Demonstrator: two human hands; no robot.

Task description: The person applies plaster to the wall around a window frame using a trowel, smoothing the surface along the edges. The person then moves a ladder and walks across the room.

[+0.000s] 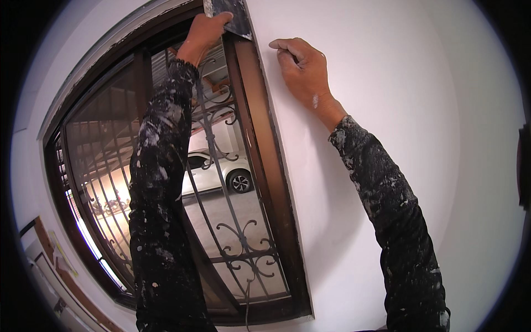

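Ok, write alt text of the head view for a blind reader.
The left hand holds a dark plate near the top right of a brown-framed window; the curled right hand is in front of the white wall. Both black sleeves are spattered white. Through dark bars, a white car shows.

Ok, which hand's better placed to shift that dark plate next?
Probably the left: the left hand grips the dark plate, near the visible top of the window frame. The curled right hand is apart from it, before the white wall.
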